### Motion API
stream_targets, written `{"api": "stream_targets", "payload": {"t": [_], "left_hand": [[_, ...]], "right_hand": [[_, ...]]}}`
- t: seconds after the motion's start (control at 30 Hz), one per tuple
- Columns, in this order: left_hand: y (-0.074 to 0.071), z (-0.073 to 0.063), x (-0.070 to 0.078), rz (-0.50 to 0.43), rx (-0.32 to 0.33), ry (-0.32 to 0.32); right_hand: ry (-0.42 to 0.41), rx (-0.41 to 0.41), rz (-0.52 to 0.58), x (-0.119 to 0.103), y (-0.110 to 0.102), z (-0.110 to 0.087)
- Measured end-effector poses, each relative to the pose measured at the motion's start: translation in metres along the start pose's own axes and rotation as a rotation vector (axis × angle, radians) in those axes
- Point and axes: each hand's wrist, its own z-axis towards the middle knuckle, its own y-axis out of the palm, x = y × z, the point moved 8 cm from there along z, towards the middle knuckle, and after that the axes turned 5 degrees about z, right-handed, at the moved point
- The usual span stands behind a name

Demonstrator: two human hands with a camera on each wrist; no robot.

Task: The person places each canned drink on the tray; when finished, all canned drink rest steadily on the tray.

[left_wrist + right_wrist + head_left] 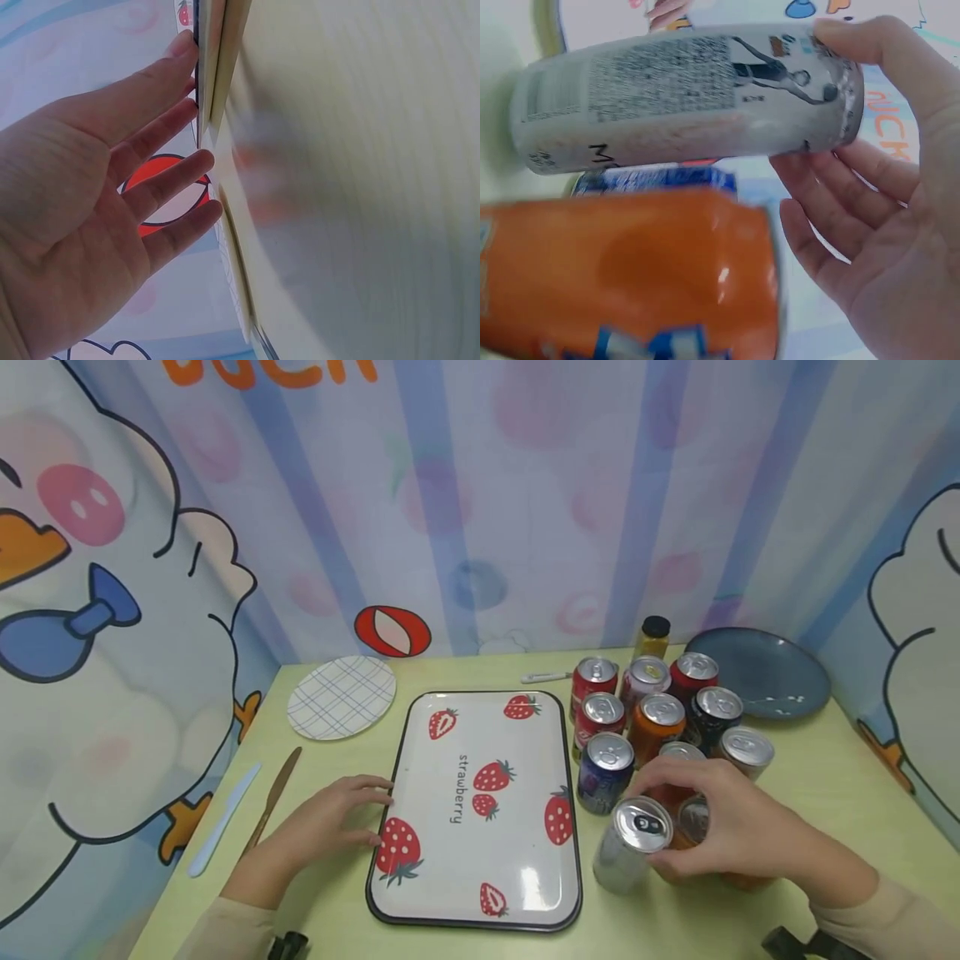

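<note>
"Sleeves (225, 931) are showing at the near left and near right, both beige. What is happening past the cuffs?"

"On the right, the right hand (738, 814) is pinching a pale can (628, 852) near its top, between thumb and fingers. On the left, the left hand (330, 818) is spreading loosely, its thumb touching the left rim of a tray (480, 718)."

"Which way is the can pointing?"

"Its lid is facing up, and its long axis is running close to vertical. It is keeping just right of the tray's near half; whether its base is touching the table (825, 768), I cannot tell. The tray's long axis is running near to far."

"And the surfaces?"

"The can is showing a shiny metal lid and a whitish side with dense print and a black figure. The tray is gleaming white, rectangular with rounded corners, dark-rimmed, strawberry-printed."

"Farther back?"

"Left of the left hand, a pale blue knife (225, 820) and a bronze-coloured knife (278, 789) are lying. On the right, a blue can (604, 777) and an orange can (656, 731) are standing among others. At the far left a round checked plate (342, 697) is resting; at the far right, a glossy slate-blue plate (780, 677)."
</note>
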Motion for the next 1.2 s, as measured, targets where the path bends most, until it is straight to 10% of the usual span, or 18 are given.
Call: {"api": "stream_targets", "payload": {"t": [0.43, 1.2], "left_hand": [[0.002, -0.001, 0.001, 0.010, -0.001, -0.024], [0.001, 0.003, 0.003, -0.001, -0.010, -0.026]], "right_hand": [[0.148, 0.317, 0.135, -0.018, 0.022, 0.042], [0.198, 0.441, 0.238, 0.000, 0.096, 0.187]]}}
